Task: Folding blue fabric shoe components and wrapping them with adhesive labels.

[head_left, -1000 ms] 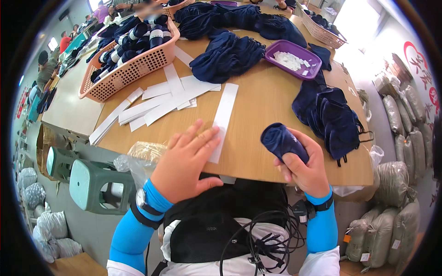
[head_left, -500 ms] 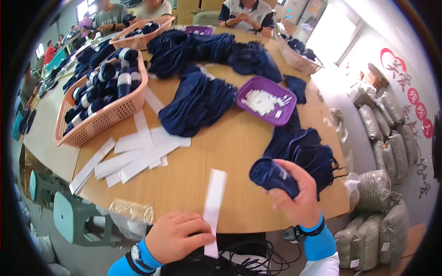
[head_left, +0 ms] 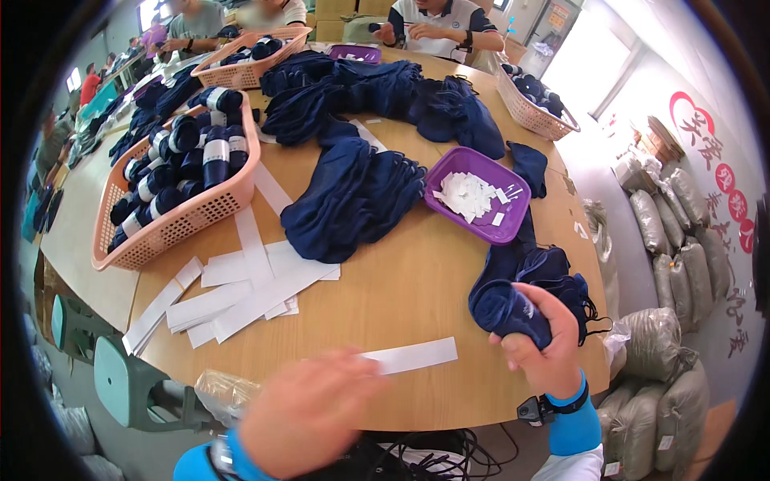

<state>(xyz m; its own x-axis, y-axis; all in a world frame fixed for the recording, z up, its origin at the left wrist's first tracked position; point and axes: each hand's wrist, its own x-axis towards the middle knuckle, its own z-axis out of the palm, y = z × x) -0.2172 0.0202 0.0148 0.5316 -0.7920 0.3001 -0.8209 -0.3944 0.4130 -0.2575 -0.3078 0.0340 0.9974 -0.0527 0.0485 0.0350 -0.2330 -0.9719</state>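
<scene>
My right hand (head_left: 549,333) is closed around a rolled navy cloth (head_left: 510,313), its round coiled end facing left and a small pale mark on its side. My left hand (head_left: 309,409), blurred by motion, grips one end of a white paper strip (head_left: 417,355). The strip points right, low over the near table edge. Behind the roll lies a bunch of navy cloth pieces (head_left: 553,268) with thin dark strings. Left of centre spreads a larger navy cloth pile (head_left: 349,200). A purple tray (head_left: 501,235) holds small white tags (head_left: 469,196).
Loose white paper strips (head_left: 265,289) lie on the wooden table (head_left: 377,301) at left. A peach basket (head_left: 184,227) holds several banded navy rolls (head_left: 216,156). More baskets stand farther back, where other people (head_left: 437,32) work. Green stools (head_left: 132,377) and stuffed sacks (head_left: 682,409) flank the table.
The paper strip has swung from nearly upright to nearly level, pointing right, as my left hand moved. My right hand has shifted slightly right with the roll. The view has shifted a little.
</scene>
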